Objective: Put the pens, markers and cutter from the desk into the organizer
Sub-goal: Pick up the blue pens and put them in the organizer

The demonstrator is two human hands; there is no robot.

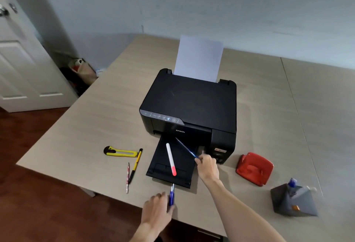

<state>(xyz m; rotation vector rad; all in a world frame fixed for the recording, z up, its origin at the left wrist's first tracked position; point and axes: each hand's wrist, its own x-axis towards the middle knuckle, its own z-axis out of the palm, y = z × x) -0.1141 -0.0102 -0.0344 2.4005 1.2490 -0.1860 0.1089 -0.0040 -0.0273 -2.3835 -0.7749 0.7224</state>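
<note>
Pale grey walls and a white door (23, 65) frame a wide wood-grain surface (92, 122); on it, largest first, sits a black printer (189, 103) with a sheet of paper (198, 59) standing upright in its rear feed and its output tray (163, 166) folded out toward the person; to the right lie a red hole punch (254, 168) and, nearer the edge, the dark grey organizer (294, 201), which already has a blue-capped item (292, 184) standing in it.

Left of the tray, a yellow cutter (120, 152) lies flat, with a yellow-and-black pen (136, 165) and a thin patterned pen (127, 177) just beside it; a white marker with a red cap (171, 159) rests on the tray.

Right hand (208, 166) pinches the end of a slim blue pen (186, 148) between its fingers, the pen's far end angled up toward the printer's slot; left hand (157, 210) has its fingers curled around a blue pen (171, 194) at the tray's front lip.

Risks, as I judge them: the slim pen is gripped at its very tip, so it could swing or slip on the way to the organizer; its far end might catch the printer's opening; a careless sweep could roll the marker off the tray; the organizer looks narrow-mouthed and could tip if poked off-centre.
</note>
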